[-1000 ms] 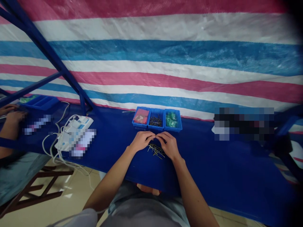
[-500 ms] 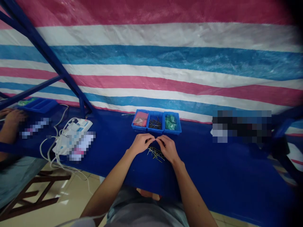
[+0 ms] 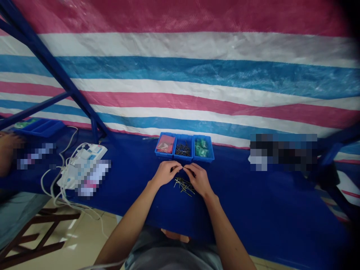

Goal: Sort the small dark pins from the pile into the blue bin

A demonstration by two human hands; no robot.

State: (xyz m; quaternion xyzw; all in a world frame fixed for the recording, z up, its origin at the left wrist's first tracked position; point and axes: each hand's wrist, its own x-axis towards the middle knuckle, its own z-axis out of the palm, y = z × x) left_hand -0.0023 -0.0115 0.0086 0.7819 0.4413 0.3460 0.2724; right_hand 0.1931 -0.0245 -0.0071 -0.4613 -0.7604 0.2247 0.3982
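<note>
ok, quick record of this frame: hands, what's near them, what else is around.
left hand: fingertips meeting the right hand's
right hand: fingertips meeting the left hand's
held: too small to tell
nearest: loose metal pins on blue cloth, just below the hands
beyond: three blue bins holding a red packet, dark pins, green items
nearby: co-worker's hand at far left

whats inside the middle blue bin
The middle blue bin holds a heap of dark metal pins. The pins cover its floor, so anything beneath the top layer is hidden.
</note>
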